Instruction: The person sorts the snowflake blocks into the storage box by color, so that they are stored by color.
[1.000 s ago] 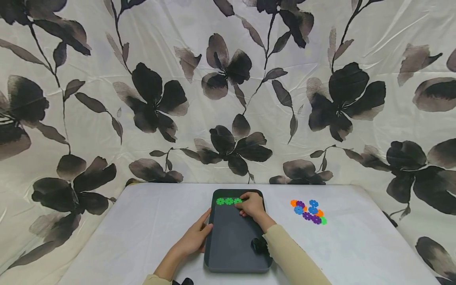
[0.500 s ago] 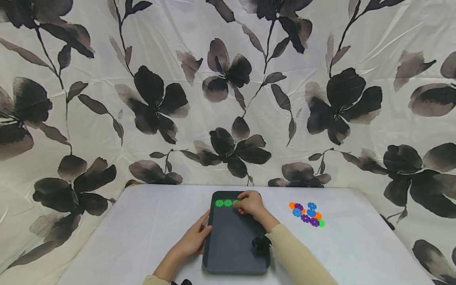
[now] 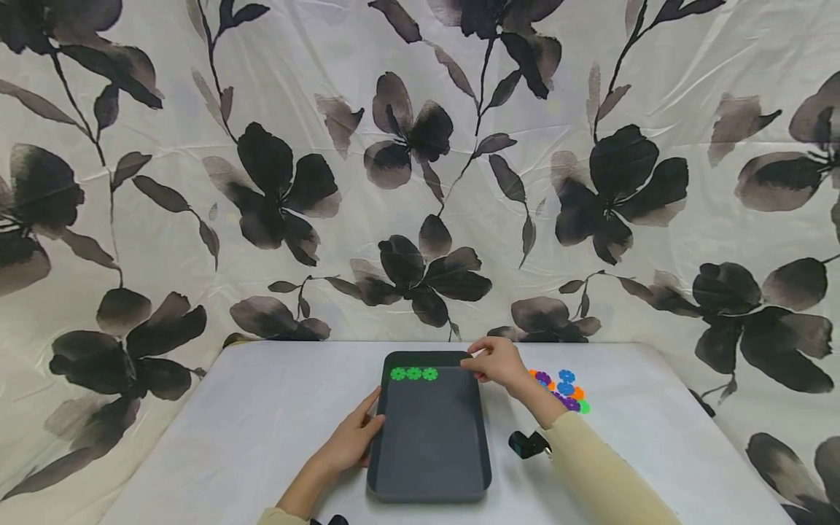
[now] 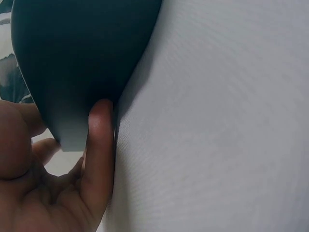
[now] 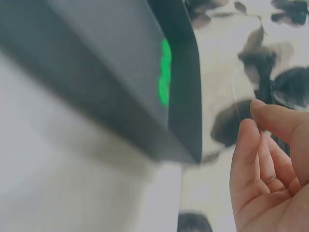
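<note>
A dark grey tray (image 3: 429,437) stands on the white table, its long side running away from me. Three green flower-shaped plastic discs (image 3: 413,374) form a row at its far left; the right wrist view catches the same green discs (image 5: 165,72) past the rim. My left hand (image 3: 351,437) holds the tray's left edge; up close, a fingertip (image 4: 100,116) presses against the outer wall. Over the far right corner hovers my right hand (image 3: 499,362). Its thumb and index tip come near each other in the right wrist view, with nothing seen between them.
Right of the tray lies a loose group of flower discs (image 3: 566,389) in blue, purple, orange and green, partly behind my right forearm. A black wrist camera (image 3: 527,444) sits below that sleeve. Floral cloth (image 3: 420,182) hangs behind the table (image 3: 262,408).
My right hand has moved right, from the third green disc to the tray's far right corner, uncovering the whole row. The left hand keeps its hold on the tray.
</note>
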`<action>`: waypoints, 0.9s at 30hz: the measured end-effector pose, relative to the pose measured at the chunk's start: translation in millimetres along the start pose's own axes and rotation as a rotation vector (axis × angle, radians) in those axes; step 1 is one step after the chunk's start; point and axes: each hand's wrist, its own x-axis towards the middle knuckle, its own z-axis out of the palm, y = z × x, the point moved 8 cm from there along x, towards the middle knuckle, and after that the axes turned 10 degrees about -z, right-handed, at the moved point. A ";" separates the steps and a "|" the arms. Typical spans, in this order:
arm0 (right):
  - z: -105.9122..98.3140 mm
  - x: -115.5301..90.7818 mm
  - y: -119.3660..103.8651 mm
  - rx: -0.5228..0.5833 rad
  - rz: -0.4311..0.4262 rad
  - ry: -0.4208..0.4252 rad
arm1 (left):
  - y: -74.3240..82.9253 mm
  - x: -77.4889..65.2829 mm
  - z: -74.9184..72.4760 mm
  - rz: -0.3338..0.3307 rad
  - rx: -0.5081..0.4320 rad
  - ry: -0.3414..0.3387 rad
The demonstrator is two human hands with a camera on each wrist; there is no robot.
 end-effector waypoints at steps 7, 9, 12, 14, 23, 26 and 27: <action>-53.0 -8.3 22.8 -0.075 0.072 0.070 | 1.3 -2.6 -0.8 -0.009 0.011 0.020; -68.3 -12.3 33.1 -0.096 0.084 0.084 | 1.7 -2.7 -0.2 -0.014 -0.002 0.018; -89.2 -20.4 49.8 -0.104 0.116 0.106 | 2.3 -2.9 -0.4 -0.014 0.002 0.024; -102.5 -27.0 61.8 -0.117 0.140 0.120 | 2.1 -2.3 0.1 -0.017 0.001 0.028; -149.4 -60.1 106.2 -0.181 0.264 0.164 | 0.7 -0.4 0.1 -0.022 0.013 0.038; -160.4 -68.6 116.5 -0.186 0.280 0.171 | 0.4 -0.3 0.6 -0.028 0.002 0.036; -163.8 -71.1 120.1 -0.180 0.289 0.176 | 0.4 -0.2 0.8 -0.028 0.004 0.037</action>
